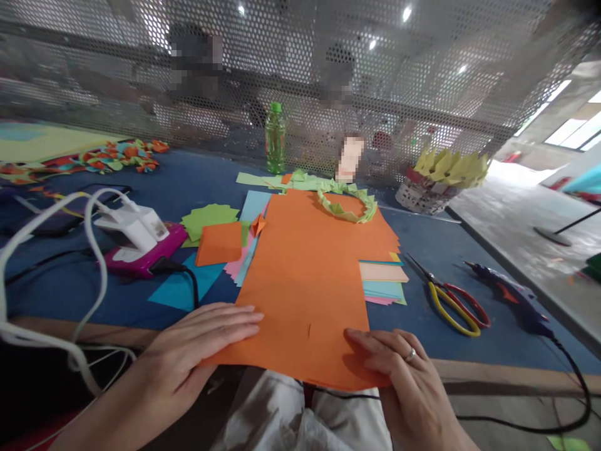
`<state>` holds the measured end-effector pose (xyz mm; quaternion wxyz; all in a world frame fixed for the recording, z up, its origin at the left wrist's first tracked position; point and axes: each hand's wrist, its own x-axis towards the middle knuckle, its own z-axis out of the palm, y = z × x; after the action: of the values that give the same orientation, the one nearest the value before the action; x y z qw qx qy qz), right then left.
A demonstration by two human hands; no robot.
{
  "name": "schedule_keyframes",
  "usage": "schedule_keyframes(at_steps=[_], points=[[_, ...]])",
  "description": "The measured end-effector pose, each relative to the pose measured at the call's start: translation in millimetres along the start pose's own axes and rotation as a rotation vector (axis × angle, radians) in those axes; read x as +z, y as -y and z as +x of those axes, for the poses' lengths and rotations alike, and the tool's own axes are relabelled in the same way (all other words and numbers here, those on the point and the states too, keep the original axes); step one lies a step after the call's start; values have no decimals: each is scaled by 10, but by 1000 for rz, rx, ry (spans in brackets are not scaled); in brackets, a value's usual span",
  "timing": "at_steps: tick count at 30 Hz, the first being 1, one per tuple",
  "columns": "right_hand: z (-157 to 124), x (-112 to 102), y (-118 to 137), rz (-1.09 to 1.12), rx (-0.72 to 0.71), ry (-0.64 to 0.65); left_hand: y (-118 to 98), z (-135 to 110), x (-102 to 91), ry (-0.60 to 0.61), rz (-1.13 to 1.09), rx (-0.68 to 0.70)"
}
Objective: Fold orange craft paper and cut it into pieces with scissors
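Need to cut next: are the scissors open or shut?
Shut: the scissors lie with blades together in one point, handles side by side.

No text, label, brand, number or sign can be read anywhere here. The green plastic bottle [275,138] standing beyond the far edge of the large orange paper sheet [310,275] carries a wrap, but any print on it is too blurred to make out. The white charger block [134,228] to the left of that sheet shows a small dark patch on one end, too small to read.
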<state>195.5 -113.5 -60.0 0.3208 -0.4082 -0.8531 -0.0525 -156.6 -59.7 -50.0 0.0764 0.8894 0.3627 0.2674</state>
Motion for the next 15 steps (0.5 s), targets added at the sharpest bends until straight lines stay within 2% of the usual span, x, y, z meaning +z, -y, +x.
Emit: schedule_keyframes(at_steps=[7, 10, 13, 15], points=[[6, -2, -68, 61, -10, 2, 66, 23, 74, -59, -65, -20], [22, -29, -73, 127, -23, -52, 29, 97, 50, -72, -56, 23], [51, -167, -25, 175, 66, -174, -91, 157, -38, -150, -131, -8], [99, -369, 18, 184, 167, -241, -199, 169, -134, -210, -155, -101]])
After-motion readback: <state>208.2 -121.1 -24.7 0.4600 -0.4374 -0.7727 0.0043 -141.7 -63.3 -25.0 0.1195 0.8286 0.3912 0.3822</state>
